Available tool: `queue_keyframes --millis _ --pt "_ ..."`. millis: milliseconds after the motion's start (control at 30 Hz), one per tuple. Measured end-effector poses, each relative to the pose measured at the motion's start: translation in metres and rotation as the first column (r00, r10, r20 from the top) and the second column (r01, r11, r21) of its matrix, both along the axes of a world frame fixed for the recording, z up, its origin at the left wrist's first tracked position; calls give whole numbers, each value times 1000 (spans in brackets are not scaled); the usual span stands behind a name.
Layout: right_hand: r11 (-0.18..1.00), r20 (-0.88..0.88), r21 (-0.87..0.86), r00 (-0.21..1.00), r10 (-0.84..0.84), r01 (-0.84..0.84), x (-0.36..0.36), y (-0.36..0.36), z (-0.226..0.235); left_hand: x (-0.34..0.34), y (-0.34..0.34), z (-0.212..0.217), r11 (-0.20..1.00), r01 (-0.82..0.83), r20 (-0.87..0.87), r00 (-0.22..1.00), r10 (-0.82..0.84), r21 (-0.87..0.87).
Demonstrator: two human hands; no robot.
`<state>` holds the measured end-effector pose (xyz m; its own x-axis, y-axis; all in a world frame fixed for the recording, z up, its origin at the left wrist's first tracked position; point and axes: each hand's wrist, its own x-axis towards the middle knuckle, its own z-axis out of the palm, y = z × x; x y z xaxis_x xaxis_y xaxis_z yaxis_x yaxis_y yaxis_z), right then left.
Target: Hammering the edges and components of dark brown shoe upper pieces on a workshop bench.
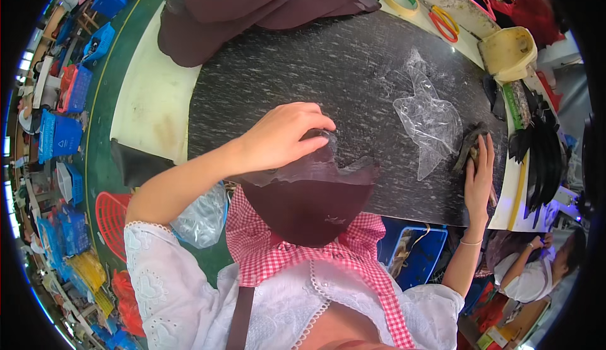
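In front of me a dark brown leather-like piece (pixel 309 201) with a ragged, greyish upper edge hangs over the table's near edge. My left hand (pixel 287 136) is closed on its upper tip, thumb and fingers pinched together. To the right, my right hand (pixel 481 173) rests at the table's side, its fingers over a dark, crumpled, rag-like wad (pixel 470 148). The wad's underside is hidden. Between the hands, nearer the right one, a wrinkled clear plastic sheet (pixel 429 119) lies on the black speckled table mat (pixel 278 78).
More dark brown pieces (pixel 252 3) are heaped at the far left. A tape roll (pixel 401 0), orange-handled scissors (pixel 444 23) and a yellowish container (pixel 508 53) stand far right. Black strips (pixel 546 154) hang at the right edge. A blue crate (pixel 413 255) sits below; another person (pixel 536 265) works lower right.
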<state>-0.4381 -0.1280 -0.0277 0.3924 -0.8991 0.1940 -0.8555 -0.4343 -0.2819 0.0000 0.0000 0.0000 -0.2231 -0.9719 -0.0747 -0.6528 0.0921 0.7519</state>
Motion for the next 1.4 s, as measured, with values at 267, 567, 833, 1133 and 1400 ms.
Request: queue_keyframes --millis 267,567,833,1133,1400 --pt "994 74 -63 994 -85 90 29 11 29 17 -12 -20 931 277 -33 956 -293 -237" --pt "699 346 311 762 548 -644 172 66 76 31 -19 -40 623 528 238 838 -490 -577" --pt "696 311 290 752 581 -657 198 69 51 26 -10 -36 581 555 319 827 -463 -595" --pt "669 304 355 758 578 -653 196 63 49 31 -5 -40 856 220 -28 964 -264 -468" --pt "695 324 239 730 601 -678 205 53 51 25 5 -36 583 502 437 860 -262 -639"
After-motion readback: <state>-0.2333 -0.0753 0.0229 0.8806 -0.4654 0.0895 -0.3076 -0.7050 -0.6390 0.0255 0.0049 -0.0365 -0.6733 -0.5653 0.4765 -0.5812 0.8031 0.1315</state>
